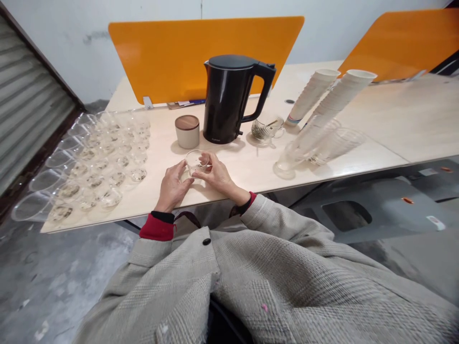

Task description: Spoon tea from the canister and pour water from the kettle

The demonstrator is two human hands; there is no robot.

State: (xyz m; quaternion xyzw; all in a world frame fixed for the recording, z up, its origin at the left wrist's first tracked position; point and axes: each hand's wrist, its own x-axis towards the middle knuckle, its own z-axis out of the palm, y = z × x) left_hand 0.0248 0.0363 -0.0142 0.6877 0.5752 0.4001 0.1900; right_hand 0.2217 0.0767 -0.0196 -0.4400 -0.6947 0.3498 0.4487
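Observation:
A small clear plastic cup (195,162) stands on the pale wooden table (251,162) near its front edge. My left hand (172,186) curls round the cup's left side, fingertips on its wall. On the cup's right, my right hand (215,174) pinches its rim with thumb and fingers. Both hands hold the same cup. Behind it stand a black electric kettle (229,98) and a small beige jar with a wooden lid (187,130).
Several clear cups with something dark in their bottoms stand in rows at the left (96,162). Right of the kettle lie a glass cup with a metal strainer (263,129), stacks of paper cups (322,93) and stacked clear cups (315,143). Orange dividers (172,52) back the table.

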